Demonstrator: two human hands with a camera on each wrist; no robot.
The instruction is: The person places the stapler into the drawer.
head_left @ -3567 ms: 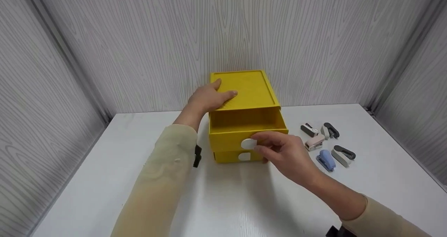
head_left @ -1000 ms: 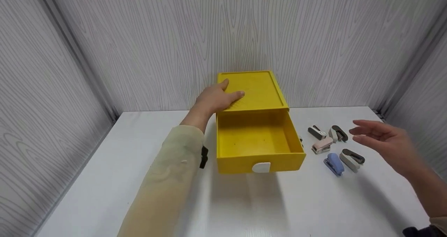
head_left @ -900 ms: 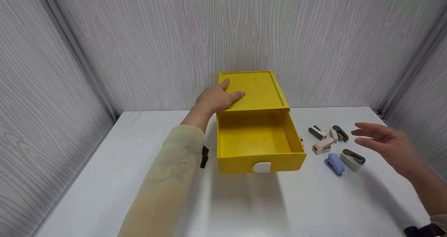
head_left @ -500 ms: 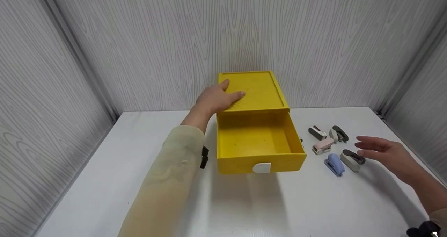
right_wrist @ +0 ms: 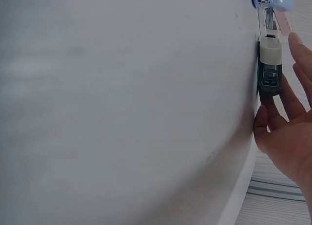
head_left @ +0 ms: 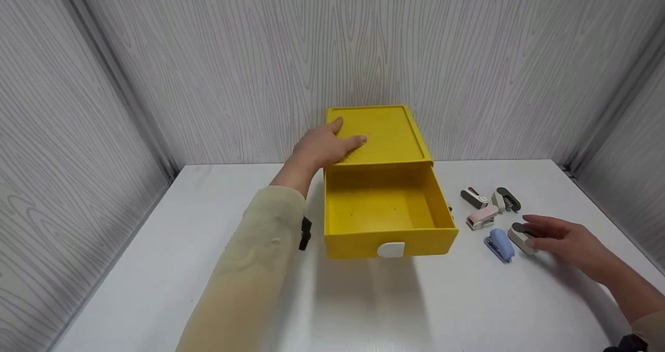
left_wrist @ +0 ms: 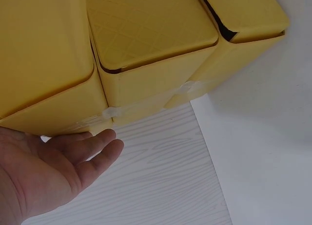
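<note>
No readable text, label, brand, number or sign shows on anything in these views.

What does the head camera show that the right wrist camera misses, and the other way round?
Only the head view shows the yellow drawer box, its top drawer pulled out, the left hand resting flat on the box top, and three more small staplers: dark grey, grey-green and pink.

Only the right wrist view shows, close up, the metal underside of the grey stapler.

Both show the right hand at that grey stapler, the blue stapler beside it, and the white table.
</note>
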